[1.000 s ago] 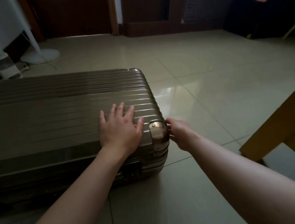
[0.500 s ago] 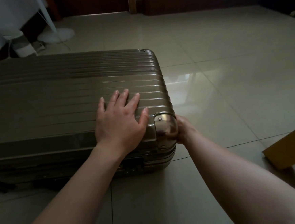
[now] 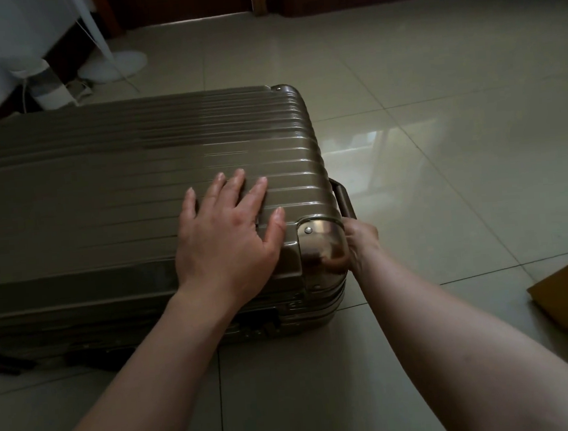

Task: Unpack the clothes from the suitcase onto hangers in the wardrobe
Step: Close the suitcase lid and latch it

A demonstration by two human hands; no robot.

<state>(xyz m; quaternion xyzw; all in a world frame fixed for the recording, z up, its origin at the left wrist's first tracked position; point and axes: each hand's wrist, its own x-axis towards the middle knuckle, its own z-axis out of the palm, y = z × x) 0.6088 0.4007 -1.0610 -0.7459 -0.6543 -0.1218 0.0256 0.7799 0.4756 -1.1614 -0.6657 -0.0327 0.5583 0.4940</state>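
Unopened suitcase — side handle newly drawn out, likely for repositioning
Left hand is spread flat on top; side handle is clasped by right hand, frame centre

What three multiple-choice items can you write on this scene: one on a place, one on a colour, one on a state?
1. Where does the left hand rest?
A. On the ribbed top of the suitcase, near a corner
B. On a chair seat
C. On a wardrobe door

2. What colour is the suitcase shell?
A. Red
B. Bronze-brown
C. White

3. In what state is the suitcase?
A. Open, with clothes showing
B. Closed, lying flat on the tiled floor
C. Standing upright

Answers:
1 A: the straight fingers lie flat on the ribs beside the metal corner cap.
2 B: the whole shell shines bronze-brown.
3 B: the lid is down and no clothes show, while the right hand grips the handle at the end of the suitcase.
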